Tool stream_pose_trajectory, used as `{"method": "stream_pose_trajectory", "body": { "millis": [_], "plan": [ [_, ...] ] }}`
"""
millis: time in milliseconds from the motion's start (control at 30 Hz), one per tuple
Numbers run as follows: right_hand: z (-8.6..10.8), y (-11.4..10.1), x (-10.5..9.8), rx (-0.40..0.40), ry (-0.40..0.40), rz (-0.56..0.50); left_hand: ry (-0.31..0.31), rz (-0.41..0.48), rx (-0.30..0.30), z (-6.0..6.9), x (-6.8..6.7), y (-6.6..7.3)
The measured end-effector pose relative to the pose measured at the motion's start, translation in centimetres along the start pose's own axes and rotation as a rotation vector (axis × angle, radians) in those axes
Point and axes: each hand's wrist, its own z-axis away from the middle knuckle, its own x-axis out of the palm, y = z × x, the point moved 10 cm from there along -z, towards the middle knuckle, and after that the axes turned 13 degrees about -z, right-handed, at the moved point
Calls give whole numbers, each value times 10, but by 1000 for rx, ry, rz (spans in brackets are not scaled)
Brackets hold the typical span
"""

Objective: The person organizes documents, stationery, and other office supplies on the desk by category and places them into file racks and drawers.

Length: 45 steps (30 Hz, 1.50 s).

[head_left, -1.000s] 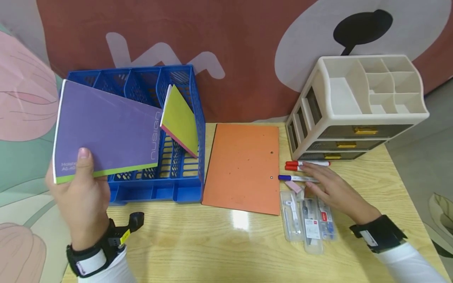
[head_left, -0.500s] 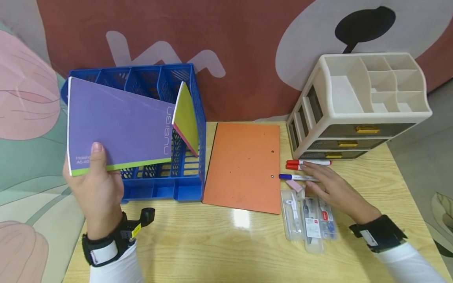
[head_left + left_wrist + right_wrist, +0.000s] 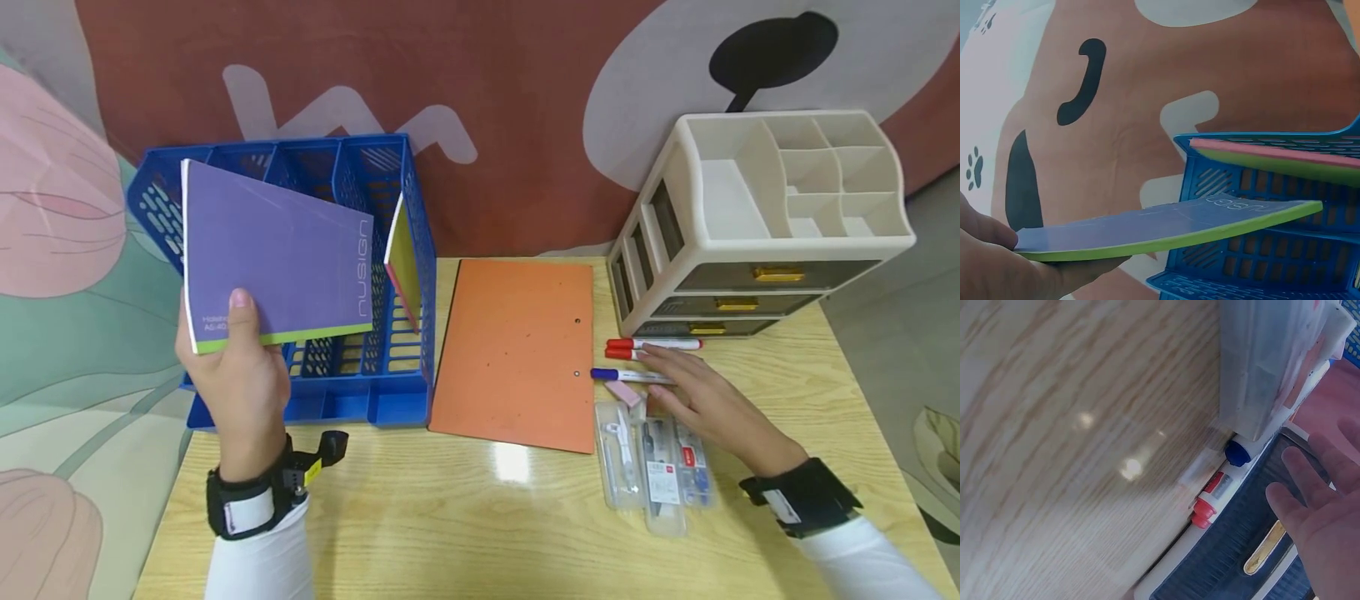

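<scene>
My left hand (image 3: 242, 392) grips the lower left corner of a purple notebook (image 3: 277, 250), thumb on its cover. The notebook is held over the blue file rack (image 3: 397, 408); in the left wrist view its green edge (image 3: 1210, 239) faces the camera. A yellow-green notebook (image 3: 405, 258) with a pink edge leans in the rack's rightmost compartment. My right hand (image 3: 712, 408) lies over the markers with its fingers loosely extended. Beneath or beside those fingers are two red-capped markers (image 3: 621, 343) and a blue-capped marker (image 3: 622, 376).
An orange board (image 3: 517, 358) lies flat right of the rack. Clear plastic cases (image 3: 619, 467) and a pink eraser (image 3: 622, 393) lie near the right hand. A white drawer organizer (image 3: 690, 208) stands behind the markers. A patterned cloth (image 3: 510, 125) covers the wall.
My left hand has moved right with the purple notebook, further over the rack. The yellow-green notebook has swung more upright toward the rack's right wall. My right hand has stayed put.
</scene>
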Motion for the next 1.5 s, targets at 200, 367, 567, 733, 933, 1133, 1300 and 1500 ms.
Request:
{"method": "stream_pose_trajectory", "body": {
  "millis": [200,367,567,733,933,1133,1300,1500],
  "plan": [
    [1,-1,0,-9,-1,-6,-5,-141,49,10,1,10],
    [1,1,1,-3,-5,-20,7,-269,136,22,3,30],
    [0,0,1,-13,1,-17,19,-227,137,22,4,33],
    [0,0,1,-7,-2,-15,5,-164,101,21,6,28],
    [0,1,2,-8,-7,-10,-15,-198,87,25,10,27],
    [1,3,2,2,-9,-20,-26,-341,152,36,12,37],
    [1,5,4,15,-19,-31,-64,-332,167,40,19,37],
    [1,4,3,12,-16,-32,-105,-315,126,32,27,24]
  ]
}}
